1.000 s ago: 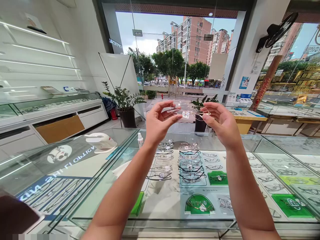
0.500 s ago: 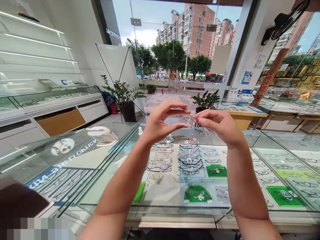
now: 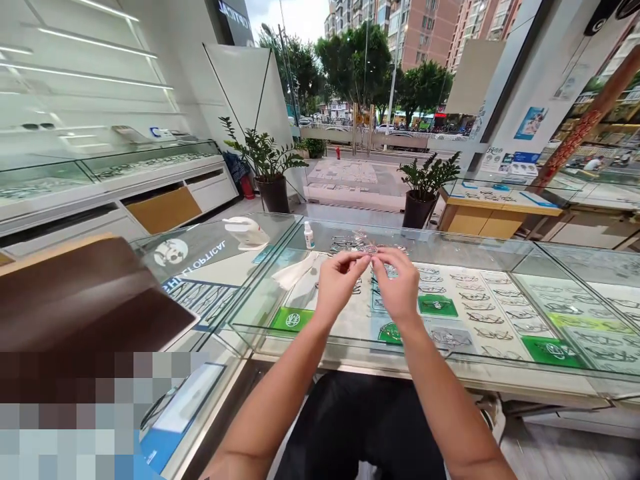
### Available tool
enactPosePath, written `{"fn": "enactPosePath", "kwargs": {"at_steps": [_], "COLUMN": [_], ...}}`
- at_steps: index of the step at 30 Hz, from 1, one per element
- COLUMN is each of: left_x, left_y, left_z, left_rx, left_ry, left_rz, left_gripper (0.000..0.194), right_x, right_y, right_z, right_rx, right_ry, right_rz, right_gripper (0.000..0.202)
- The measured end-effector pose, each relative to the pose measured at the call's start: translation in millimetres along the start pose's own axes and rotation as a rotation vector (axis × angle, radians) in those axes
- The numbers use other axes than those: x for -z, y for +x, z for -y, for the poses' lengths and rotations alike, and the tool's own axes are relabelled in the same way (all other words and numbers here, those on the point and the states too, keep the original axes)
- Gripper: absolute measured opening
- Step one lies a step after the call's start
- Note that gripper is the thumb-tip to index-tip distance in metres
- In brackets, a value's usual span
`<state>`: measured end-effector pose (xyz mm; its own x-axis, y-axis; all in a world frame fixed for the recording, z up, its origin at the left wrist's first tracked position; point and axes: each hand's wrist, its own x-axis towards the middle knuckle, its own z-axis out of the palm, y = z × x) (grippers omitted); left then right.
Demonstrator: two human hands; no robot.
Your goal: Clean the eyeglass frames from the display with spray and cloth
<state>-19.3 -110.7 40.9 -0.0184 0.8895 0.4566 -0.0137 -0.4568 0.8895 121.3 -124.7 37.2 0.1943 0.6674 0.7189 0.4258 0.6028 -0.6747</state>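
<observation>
Low over the glass display counter [image 3: 280,333], my hands meet at the fingertips around a thin-framed pair of eyeglasses [image 3: 369,245]. My left hand [image 3: 340,280] is closed in a pinch on its near side. Beside it, my right hand [image 3: 399,280] pinches the same frame with thumb and forefinger. Fingers cover part of the eyeglasses, and the thin rims blend with the frames displayed behind. To the left of my left hand are a small white spray bottle [image 3: 309,235] and a pale cloth [image 3: 295,271] on the counter.
Rows of eyeglass frames [image 3: 483,308] lie inside the counter, with green cards among them. A white device [image 3: 245,232] stands on the left counter. A dark brown panel [image 3: 95,293] juts in at left. Potted plants [image 3: 273,193] stand beyond, near the glass doors.
Both hands have come down toward the counter and closer together, still holding the eyeglasses. My view has tilted downward; the bottle, cloth and my lap now show more.
</observation>
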Motion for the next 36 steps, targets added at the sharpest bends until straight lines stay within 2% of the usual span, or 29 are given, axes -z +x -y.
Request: {"fn": "enactPosePath", "kwargs": {"at_steps": [2,4,10,13,16,17,21,23,25,28,31,36], "left_x": [1.9,5.1,16.0,24.8,38.7,43.5,53.5,51.3,46.4,40.2,38.1,36.7], "left_y": [-10.7,-16.7,-25.4,-14.6,15.0,28.2,82.7,103.9,118.3,128.0,128.9,126.3], "left_z": [3.8,2.9,-4.9,-6.0,-11.2,-13.6,-14.6,-4.9,10.9,37.5,57.1,69.9], "left_rx": [0.127,0.206,0.280,0.243,0.132,0.084,-0.172,-0.248,-0.264,-0.232,-0.204,-0.174], "left_ry": [-0.142,-0.193,-0.129,-0.068,0.174,0.308,0.900,1.115,1.279,1.406,1.447,1.469], "left_rz": [0.022,0.015,0.076,0.117,0.261,0.340,0.573,0.677,0.780,0.862,0.888,0.957], "left_gripper": [0.028,0.029,0.040,0.044,0.043,0.041,0.019,0.014,0.013,0.011,0.011,0.013], "right_x": [-13.4,-21.9,-32.3,-31.2,-21.7,-16.8,3.2,8.8,10.4,8.9,8.1,7.7], "right_y": [-22.9,-38.1,-55.9,-56.0,-46.7,-40.9,-7.2,10.7,24.2,31.4,28.1,23.5], "right_z": [4.0,6.8,17.3,23.7,20.0,14.9,-25.6,-52.1,-76.9,-104.4,-118.7,-125.8], "right_rx": [0.033,0.043,0.037,0.026,-0.015,-0.040,-0.137,-0.093,-0.051,-0.046,-0.092,-0.141], "right_ry": [-0.060,-0.097,-0.145,-0.113,-0.042,-0.035,-0.092,-0.158,-0.221,-0.242,-0.202,-0.155], "right_rz": [-0.083,-0.140,-0.108,-0.082,-0.038,-0.021,0.017,0.057,0.101,0.131,0.138,0.133], "right_gripper": [0.021,0.024,0.031,0.033,0.024,0.021,0.053,0.057,0.055,0.054,0.055,0.055]}}
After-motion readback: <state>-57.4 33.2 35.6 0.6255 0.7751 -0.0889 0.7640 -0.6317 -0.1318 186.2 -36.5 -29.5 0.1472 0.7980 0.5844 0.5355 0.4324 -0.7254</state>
